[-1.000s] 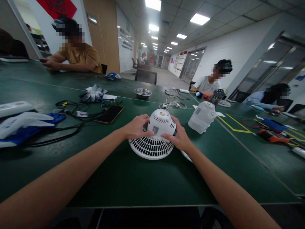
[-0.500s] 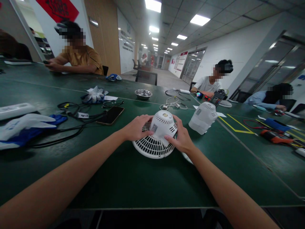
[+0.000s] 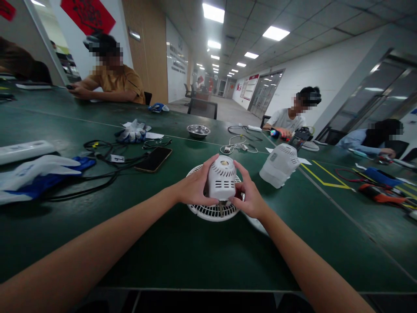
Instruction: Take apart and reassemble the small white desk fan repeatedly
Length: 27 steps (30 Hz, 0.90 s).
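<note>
Head camera view: across a green table (image 3: 182, 256), a person's two bare hands grip a white vented housing (image 3: 222, 179) from either side. It sits upright over a round white grille (image 3: 211, 212) (whether the two are joined is hidden). The left hand (image 3: 196, 186) curls around one side, the right hand (image 3: 249, 198) around the other, thumbs low in front. A second white vented part (image 3: 279, 167) stands to the right; a dark phone (image 3: 154, 159) lies left; a metal bowl (image 3: 198, 131) sits beyond.
</note>
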{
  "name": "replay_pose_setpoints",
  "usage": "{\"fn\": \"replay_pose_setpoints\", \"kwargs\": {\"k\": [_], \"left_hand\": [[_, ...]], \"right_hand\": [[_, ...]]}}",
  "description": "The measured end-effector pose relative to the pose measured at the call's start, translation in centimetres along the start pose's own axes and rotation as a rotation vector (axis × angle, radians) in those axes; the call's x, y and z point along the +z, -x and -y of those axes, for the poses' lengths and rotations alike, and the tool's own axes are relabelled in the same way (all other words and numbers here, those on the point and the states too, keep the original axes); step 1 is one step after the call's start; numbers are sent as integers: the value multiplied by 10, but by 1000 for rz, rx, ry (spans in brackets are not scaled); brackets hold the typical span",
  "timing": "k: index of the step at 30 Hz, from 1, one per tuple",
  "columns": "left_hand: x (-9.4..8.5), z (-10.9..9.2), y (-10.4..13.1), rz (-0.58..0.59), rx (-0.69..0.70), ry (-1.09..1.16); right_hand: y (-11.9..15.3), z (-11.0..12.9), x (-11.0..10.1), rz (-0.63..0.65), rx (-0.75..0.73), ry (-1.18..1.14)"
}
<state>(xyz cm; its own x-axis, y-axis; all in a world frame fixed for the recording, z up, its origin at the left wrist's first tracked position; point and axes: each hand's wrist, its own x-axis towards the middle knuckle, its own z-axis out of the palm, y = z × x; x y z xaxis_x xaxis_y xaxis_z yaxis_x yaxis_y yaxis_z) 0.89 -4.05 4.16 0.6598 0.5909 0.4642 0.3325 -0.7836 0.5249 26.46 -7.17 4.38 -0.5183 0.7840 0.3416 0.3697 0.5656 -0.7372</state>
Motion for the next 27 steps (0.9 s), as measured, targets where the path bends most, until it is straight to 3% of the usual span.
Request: {"fn": "replay_pose_setpoints", "kwargs": {"k": [10,27], "left_hand": [[6,10,-5,-126,168,2],[3,10,-3,-110,111,-36]], "right_hand": [[0,4,1,21,44,-67],[0,8,0,-8,20,-56]]}}
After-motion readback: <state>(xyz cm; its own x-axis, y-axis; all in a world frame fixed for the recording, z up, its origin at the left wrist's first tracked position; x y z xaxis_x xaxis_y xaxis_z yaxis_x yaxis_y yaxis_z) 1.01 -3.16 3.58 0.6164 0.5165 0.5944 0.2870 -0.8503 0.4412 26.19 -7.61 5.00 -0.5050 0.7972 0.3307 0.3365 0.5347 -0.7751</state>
